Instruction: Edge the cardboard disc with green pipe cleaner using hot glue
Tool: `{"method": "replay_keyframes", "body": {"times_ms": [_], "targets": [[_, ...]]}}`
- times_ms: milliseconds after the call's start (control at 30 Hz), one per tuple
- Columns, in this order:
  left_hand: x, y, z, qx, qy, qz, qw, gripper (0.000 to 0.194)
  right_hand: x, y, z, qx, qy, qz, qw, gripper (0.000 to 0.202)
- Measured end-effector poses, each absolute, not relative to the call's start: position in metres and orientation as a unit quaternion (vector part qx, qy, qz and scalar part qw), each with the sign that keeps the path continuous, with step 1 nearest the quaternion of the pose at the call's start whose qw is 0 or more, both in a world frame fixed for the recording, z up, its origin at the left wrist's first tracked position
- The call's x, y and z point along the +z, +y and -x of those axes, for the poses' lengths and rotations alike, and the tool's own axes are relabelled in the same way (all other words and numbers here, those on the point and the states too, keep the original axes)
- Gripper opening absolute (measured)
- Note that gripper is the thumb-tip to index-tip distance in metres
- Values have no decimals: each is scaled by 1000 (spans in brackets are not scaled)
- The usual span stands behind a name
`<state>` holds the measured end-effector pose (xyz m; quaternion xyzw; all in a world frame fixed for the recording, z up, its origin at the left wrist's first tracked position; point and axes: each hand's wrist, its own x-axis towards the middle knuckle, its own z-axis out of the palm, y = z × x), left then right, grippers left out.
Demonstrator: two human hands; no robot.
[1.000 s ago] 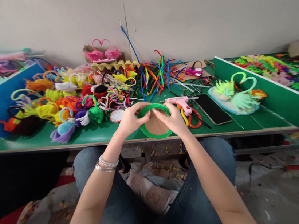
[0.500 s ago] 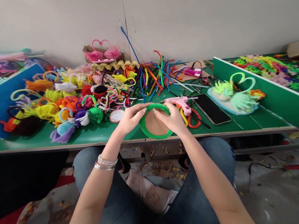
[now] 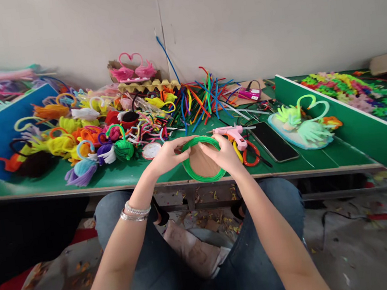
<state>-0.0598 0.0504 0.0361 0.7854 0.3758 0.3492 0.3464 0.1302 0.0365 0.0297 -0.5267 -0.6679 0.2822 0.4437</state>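
A round brown cardboard disc (image 3: 203,161) edged with green pipe cleaner (image 3: 203,178) is held at the table's front edge. My left hand (image 3: 170,155) grips its upper left rim, fingers along the top and thumb at the inner edge. On the upper right, my right hand (image 3: 223,152) is closed on the same rim, its thumb lying over the cardboard. Just behind my right hand lies a pink glue gun (image 3: 232,135). Orange-handled scissors (image 3: 251,154) are beside it, partly hidden.
A black phone (image 3: 274,141) lies to the right, by a board with two green pipe-cleaner swans (image 3: 314,130). Colourful swans (image 3: 82,168) crowd the left. Loose pipe cleaners (image 3: 205,98) heap at the back. Blue (image 3: 10,133) and green (image 3: 347,120) dividers flank the table.
My left hand has shifted slightly left and down along the rim, its thumb now at the inner edge. The disc has dropped a little. My right hand keeps its hold.
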Motion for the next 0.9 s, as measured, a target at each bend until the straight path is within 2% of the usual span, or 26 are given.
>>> {"method": "replay_keyframes", "body": {"times_ms": [367,667,800,900], "targets": [[41,51,58,374,355,-763,391,37,33,38,-132,317,-659,512,451,24],[39,51,57,393,364,-717,447,54,24,46,-137,376,-639,459,490,24],[39,51,55,402,388,-706,435,46,23,47,-136,377,-635,463,490,26],[36,54,51,472,416,-649,429,38,27,44,-134,373,-635,475,481,27]]}}
